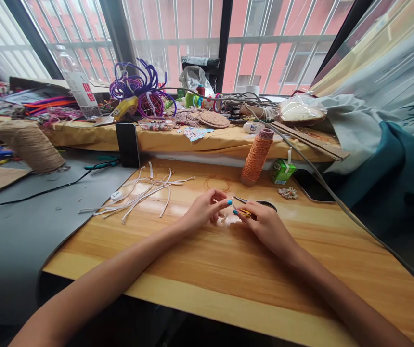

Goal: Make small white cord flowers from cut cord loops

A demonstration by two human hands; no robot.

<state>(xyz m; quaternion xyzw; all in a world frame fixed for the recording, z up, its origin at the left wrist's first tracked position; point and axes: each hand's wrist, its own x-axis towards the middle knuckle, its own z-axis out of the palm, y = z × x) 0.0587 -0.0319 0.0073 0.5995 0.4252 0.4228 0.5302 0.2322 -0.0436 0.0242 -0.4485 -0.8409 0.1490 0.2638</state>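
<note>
My right hand [263, 221] is closed around a pair of scissors [241, 199], with a metal tip pointing left, a yellow part below and a dark loop beyond the knuckles. My left hand [207, 207] is bent, thumb and forefinger pinched together beside the scissors' tip. A small pale piece shows at those fingertips, too small to name. Just behind the hands lies a loose coil of thin orange-brown thread [217, 183]. Several white cord lengths [145, 193] are spread to the left. An orange cord spool [257, 156] stands upright behind my right hand.
A green drink carton [283, 171], a beaded piece [288, 193] and a phone [313, 185] lie at right, beside a long grey cable [322, 180]. Another phone [128, 144] leans on the cluttered ledge [192, 142]. A twine spool [30, 144] and pliers [102, 163] are left.
</note>
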